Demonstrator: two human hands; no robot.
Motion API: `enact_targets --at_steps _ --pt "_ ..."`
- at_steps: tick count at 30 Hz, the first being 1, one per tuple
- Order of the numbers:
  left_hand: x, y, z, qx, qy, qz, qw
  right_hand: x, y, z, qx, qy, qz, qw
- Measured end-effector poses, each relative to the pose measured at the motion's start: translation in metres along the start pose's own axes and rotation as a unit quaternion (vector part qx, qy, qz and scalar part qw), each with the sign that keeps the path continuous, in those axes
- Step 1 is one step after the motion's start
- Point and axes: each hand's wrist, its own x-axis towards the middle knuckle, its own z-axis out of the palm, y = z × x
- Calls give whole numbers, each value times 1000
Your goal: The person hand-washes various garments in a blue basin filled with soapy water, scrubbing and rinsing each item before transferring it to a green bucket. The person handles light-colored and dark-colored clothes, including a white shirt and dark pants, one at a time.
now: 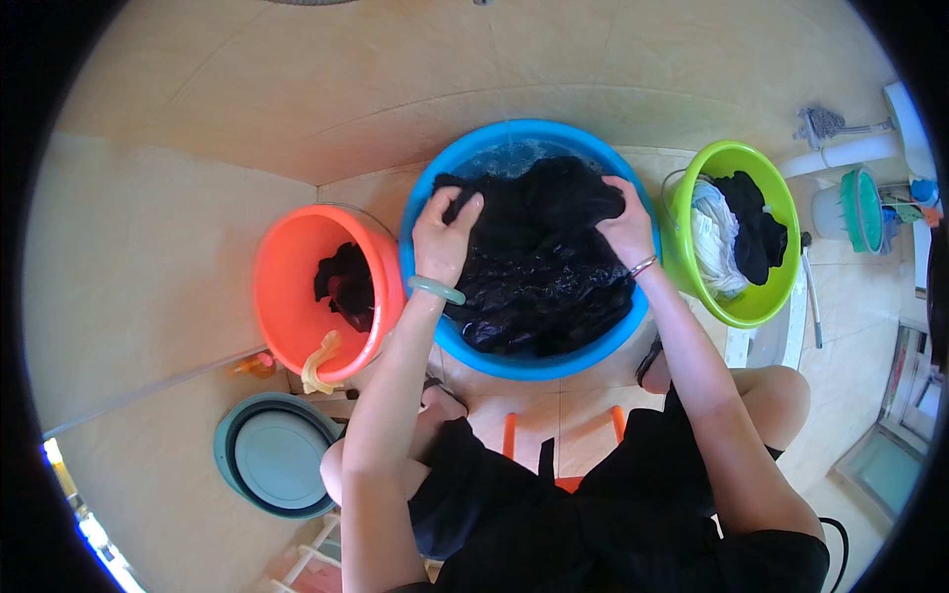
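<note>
A round blue basin (539, 371) stands on the floor before me, holding water and dark wet cloth. Both my hands grip a black garment (544, 203) inside it; which kind of garment cannot be made out. My left hand (442, 237) is closed on the garment's left part, thumb up, with a pale green bangle on the wrist. At the garment's right part my right hand (628, 225) has its fingers wrapped round the cloth, a thin bracelet on that wrist. More dark cloth (544, 296) lies wet in the basin nearer me. Bubbles float along the far side.
An orange bucket (282, 287) with dark cloth inside and a yellowish glove (321, 364) over its rim stands at left. The green bucket (736, 153) at right holds white and black clothes. A grey-green folding basin (227, 465) rests lower left. Walls rise behind and at left.
</note>
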Motion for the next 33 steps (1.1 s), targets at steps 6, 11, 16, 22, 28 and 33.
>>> enact_targets --at_steps 6,11,16,22,28,33 --pt "-16 -23 48 475 -185 -71 858 -9 15 48 -291 -77 -129 945" --pt "-20 -63 88 522 -233 101 814 -10 67 96 -394 -181 -122 893" --pt "-10 -125 120 492 -261 89 826 9 120 121 -481 -273 -41 832" --pt "7 -224 160 444 -349 -133 815 35 131 141 -489 -248 20 836" --pt "22 -199 136 411 -394 -113 814 60 85 112 -464 -371 65 802" --pt "-42 -102 129 205 11 -57 977 58 53 49 -274 -230 2 934"
